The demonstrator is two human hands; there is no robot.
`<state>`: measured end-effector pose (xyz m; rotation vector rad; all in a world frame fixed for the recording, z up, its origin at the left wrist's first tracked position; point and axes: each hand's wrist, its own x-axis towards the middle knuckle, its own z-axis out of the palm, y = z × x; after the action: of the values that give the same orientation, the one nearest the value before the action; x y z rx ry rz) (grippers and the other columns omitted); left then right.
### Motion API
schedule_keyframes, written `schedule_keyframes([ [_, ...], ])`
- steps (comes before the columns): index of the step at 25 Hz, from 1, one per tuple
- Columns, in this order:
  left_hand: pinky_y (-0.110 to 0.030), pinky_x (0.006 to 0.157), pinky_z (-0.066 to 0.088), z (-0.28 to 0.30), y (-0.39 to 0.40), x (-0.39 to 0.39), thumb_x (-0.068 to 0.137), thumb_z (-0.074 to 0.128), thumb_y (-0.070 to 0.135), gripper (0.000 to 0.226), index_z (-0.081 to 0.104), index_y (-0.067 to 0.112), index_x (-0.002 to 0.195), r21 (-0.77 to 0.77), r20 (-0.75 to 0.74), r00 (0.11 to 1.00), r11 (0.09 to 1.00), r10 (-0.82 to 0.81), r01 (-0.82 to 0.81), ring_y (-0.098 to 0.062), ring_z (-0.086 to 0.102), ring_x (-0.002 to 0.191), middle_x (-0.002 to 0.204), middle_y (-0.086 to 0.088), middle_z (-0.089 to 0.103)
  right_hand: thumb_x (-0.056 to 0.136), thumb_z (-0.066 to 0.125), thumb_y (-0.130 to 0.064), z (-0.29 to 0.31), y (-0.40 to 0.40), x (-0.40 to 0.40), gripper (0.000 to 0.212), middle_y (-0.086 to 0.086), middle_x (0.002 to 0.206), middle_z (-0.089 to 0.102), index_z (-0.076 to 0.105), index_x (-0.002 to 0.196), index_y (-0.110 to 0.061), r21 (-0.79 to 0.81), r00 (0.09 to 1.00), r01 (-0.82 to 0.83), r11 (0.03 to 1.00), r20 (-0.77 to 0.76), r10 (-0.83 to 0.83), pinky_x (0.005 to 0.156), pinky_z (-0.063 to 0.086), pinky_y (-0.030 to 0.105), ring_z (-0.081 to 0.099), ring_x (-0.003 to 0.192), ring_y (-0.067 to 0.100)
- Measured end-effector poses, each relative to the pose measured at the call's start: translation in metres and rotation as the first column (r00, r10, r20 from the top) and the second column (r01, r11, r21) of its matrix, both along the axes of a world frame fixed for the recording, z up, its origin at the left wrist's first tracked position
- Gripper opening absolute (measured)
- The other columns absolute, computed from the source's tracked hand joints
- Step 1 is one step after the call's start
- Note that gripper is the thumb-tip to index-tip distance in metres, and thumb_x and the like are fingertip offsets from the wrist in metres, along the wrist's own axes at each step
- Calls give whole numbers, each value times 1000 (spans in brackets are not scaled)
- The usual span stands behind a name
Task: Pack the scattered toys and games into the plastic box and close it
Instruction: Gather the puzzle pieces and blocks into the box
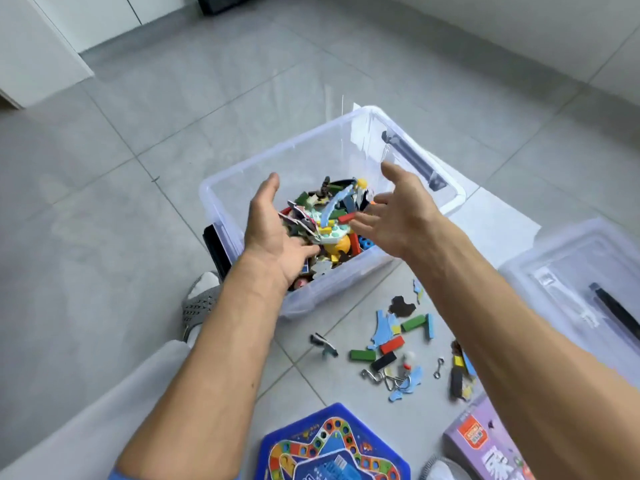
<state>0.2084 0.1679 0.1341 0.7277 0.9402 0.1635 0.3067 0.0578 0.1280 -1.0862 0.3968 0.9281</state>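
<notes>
- Both your hands are over the clear plastic box (242,171), palms facing each other and spread apart: the left hand (273,233) and right hand (398,209) aren't clamped on anything, fingers loose, with a jumble of small toys (332,216) between them, looking like it's dropping into the box.
- Main risk imo: that jumble sits toward the near wall, so bits could bounce off the heap and hop the near rim back onto the tiled floor (104,220).
- Plenty left to pack: loose wooden blocks, jigsaw bits and metal ring puzzles (384,355) are scattered on the floor just beside the box's near right corner, plus the blue hexagonal board game (332,445) and a purple game carton (485,441) closer to you.
- The board game is wide and flat. If it goes in on top of a lumpy heap, I'd guess the lid won't seat.
- Room-wise, the far half of the box looks empty, so aim there.
- A second clear plastic container (571,265) crowds your right side, and your slippered foot (201,303) sits just beside the box's left near corner, so mind sweeping pieces under either.
- Left and far sides are bare floor.
</notes>
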Motion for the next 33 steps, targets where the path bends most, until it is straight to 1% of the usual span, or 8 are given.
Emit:
schedule_keyframes([
  [5,-29,72,53,-51,-58,-61,97,47,33,28,64,13,108,-30,224,973,998,61,-55,-20,69,86,102,-8,70,96,54,-20,-71,-80,-58,20,14,92,72,67,101,-5,-103,983,78,992,172,-59,66,60,33,69,69,24],
  [9,-28,63,50,-164,-106,-97,89,60,19,10,66,17,97,153,-398,897,951,-191,270,-18,65,76,104,-12,70,88,63,-14,-180,-139,-113,11,13,101,73,70,93,-20,-621,899,-122,774,262,351,58,50,26,64,65,16],
  [11,-31,81,49,-209,-102,-103,84,64,18,31,60,27,113,392,-697,685,688,-211,611,-20,60,101,129,-8,56,84,66,-21,-222,-154,-124,32,2,125,63,63,115,-28,-869,519,-135,476,347,781,74,52,30,64,91,16],
  [13,-34,97,41,-239,-92,-103,84,64,17,66,38,31,143,427,-836,476,222,-274,877,-26,42,123,153,-5,24,78,70,-27,-250,-155,-124,59,2,142,48,50,133,-28,-968,49,5,252,252,966,89,49,45,51,121,30],
  [15,-35,100,42,-249,-86,-97,85,65,17,71,32,31,146,423,-884,394,-70,-252,903,-28,34,125,158,-5,11,75,75,-30,-262,-147,-117,60,1,138,49,52,130,-27,-978,-136,94,184,171,976,85,50,50,47,126,36],
  [21,-31,78,49,-261,-80,-102,87,68,23,20,59,24,104,522,-837,473,-140,-275,841,-22,48,104,121,-1,39,76,77,-29,-273,-138,-102,36,1,99,54,58,105,-19,-969,-116,89,231,220,969,52,51,39,52,89,29],
  [26,-33,73,49,-265,-69,-95,75,80,34,48,50,20,111,509,-818,488,10,-305,861,-24,58,82,105,0,38,83,67,-36,-266,-131,-97,31,2,101,47,53,100,-15,-971,126,-39,236,229,965,57,46,39,43,92,24],
  [33,-34,75,46,-273,-73,-107,81,69,50,36,60,19,95,486,-868,464,-119,-174,865,-21,46,96,104,-2,47,81,75,-16,-271,-142,-122,20,4,87,58,61,95,-12,-958,-16,164,237,237,971,42,43,34,53,81,27],
])
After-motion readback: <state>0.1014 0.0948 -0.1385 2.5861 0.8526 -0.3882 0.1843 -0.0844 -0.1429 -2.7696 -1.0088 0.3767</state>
